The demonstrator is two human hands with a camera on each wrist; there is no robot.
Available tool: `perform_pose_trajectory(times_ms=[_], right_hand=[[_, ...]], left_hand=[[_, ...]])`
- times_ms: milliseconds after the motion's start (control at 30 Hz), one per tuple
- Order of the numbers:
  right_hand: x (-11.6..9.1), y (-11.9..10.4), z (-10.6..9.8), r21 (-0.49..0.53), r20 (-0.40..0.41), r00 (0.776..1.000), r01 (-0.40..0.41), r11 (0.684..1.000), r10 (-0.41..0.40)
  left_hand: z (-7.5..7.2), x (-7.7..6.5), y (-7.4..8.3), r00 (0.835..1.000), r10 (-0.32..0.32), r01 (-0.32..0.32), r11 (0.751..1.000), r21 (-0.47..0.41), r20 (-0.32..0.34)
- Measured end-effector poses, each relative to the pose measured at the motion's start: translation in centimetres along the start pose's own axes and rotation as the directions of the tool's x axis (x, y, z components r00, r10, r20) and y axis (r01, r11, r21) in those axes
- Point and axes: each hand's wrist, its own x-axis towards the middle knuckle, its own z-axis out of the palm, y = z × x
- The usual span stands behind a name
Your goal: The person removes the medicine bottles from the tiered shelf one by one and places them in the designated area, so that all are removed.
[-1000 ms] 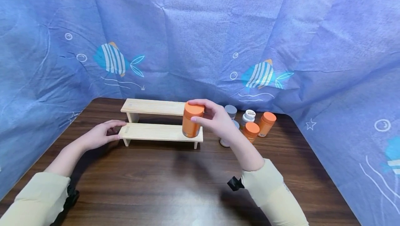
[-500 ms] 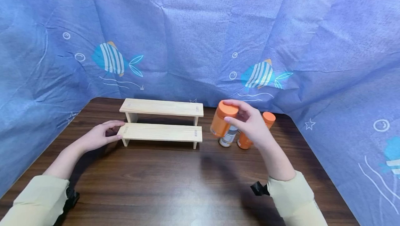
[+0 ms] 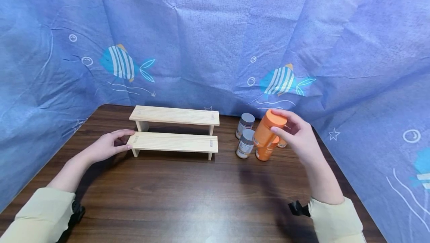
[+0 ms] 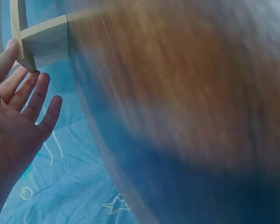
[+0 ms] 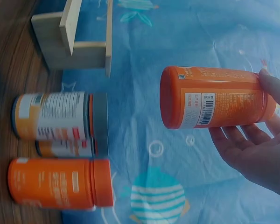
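My right hand (image 3: 297,134) grips an orange pill bottle (image 3: 268,125) near its lid, thumb on one side and fingers on the other. The bottle is tilted and raised above the table, overlapping another orange bottle (image 3: 265,152) in the head view. Its barcode label shows in the right wrist view, and its lid end is partly hidden by the hand. At the left, my left hand (image 3: 109,146) holds the end of the lower step of a two-step wooden shelf (image 3: 173,142), thumb at the front corner and fingertips at the back. Both steps of the shelf are bare.
Two grey-lidded bottles, a front one (image 3: 245,144) and a back one (image 3: 245,125), stand right of the shelf. Another orange bottle (image 3: 282,144) is mostly hidden behind the right hand's bottle. Blue fish-print cloth (image 3: 215,49) hangs around the dark wooden table (image 3: 188,194).
My right hand has carried the orange bottle from in front of the shelf rightward to the group of bottles, tilting it on the way. The left hand has stayed at the shelf end.
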Motion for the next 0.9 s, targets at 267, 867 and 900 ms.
perform_pose_trajectory(times_ms=[267, 867, 900], right_hand=[[-0.8, 1.0, -2.3, -0.024, -0.069, 0.998, -0.003, 1.000, 0.002], [-2.6, 5.7, -6.2, -0.040, -0.198, 0.980, -0.027, 0.999, 0.018], [-2.7, 6.1, -6.3, -0.029, -0.202, 0.979, -0.028, 0.999, 0.022]], left_hand=[[0.1, 0.0, -0.1, 1.000, 0.017, -0.016, 1.000, 0.012, -0.008], [0.2, 0.0, -0.4, 0.999, 0.038, -0.038, 0.999, 0.004, -0.028], [0.2, 0.0, -0.4, 0.999, 0.038, -0.038, 0.999, 0.003, -0.030]])
